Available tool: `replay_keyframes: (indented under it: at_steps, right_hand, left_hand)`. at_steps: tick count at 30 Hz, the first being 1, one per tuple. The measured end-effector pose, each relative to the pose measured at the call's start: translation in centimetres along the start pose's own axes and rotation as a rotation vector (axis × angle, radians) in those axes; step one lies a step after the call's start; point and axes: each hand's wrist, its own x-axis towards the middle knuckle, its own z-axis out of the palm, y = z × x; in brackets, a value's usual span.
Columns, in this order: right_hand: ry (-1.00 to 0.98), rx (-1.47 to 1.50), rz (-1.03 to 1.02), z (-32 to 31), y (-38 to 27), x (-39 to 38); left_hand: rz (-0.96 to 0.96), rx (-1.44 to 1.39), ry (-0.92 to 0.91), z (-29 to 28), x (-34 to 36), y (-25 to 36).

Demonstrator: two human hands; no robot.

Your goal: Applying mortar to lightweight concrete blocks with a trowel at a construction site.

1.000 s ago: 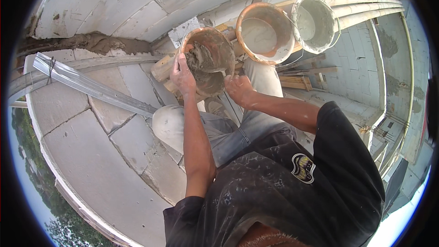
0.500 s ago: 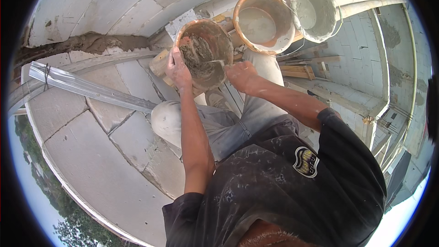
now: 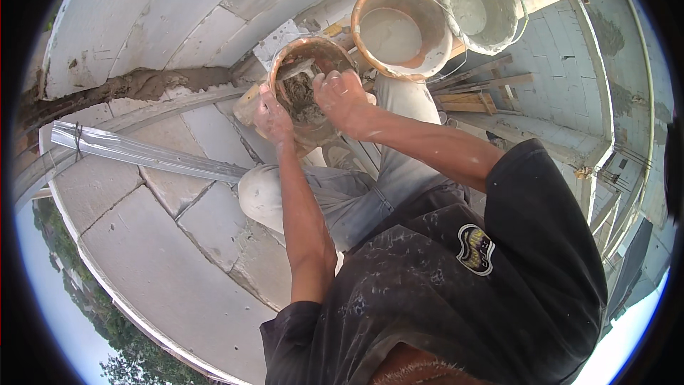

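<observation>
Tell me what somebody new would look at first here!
Probably the orange bucket at upper middle, with lumpy grey mix inside, the left hand at its left rim and the right hand over its right side. Two more buckets, one orange and one pale, are up to the right. A shiny metal strip lies on the left.

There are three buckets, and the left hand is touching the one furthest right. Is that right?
Not quite: the left hand is touching the left bucket, as the head view shows. There are three buckets; the others are the middle bucket and right bucket.
</observation>
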Motion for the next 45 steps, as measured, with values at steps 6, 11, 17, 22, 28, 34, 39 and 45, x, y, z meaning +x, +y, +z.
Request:
replay_keyframes:
  at_steps: [6, 11, 17, 22, 28, 34, 39, 45]
  right_hand:
    - [0.046, -0.428, -0.160, 8.8, -0.9, -1.4]
    - [-0.162, -0.310, -0.216, 4.7, 2.9, -2.2]
    - [0.112, -0.225, 0.013, 2.5, 3.2, -0.8]
    - [-0.289, 0.098, 0.056, 2.1, 3.5, -2.3]
    - [-0.297, 0.010, 0.002, -2.3, 7.8, 0.2]
    - [-0.482, 0.441, 0.002, 5.4, 9.3, -1.9]
    - [-0.320, 0.729, -0.017, 8.8, 7.0, -4.1]
    - [-0.379, 1.106, 0.131, 8.0, 4.8, -4.4]
  left_hand:
    - [-0.013, 0.023, -0.012, 1.4, 0.0, 0.2]
    - [0.044, 0.042, -0.006, 0.6, -0.4, -0.3]
    - [0.014, 0.162, -0.143, 0.8, -0.7, -0.1]
    - [0.041, 0.026, -0.098, 0.8, -1.1, 0.6]
    - [0.054, 0.043, -0.171, 0.9, -2.3, 1.2]
    - [0.026, -0.078, -0.159, 1.4, -1.6, 0.4]
    - [0.056, -0.065, -0.186, 1.3, -0.9, 0.7]
    - [0.000, -0.144, -0.012, 0.5, 0.3, -0.5]
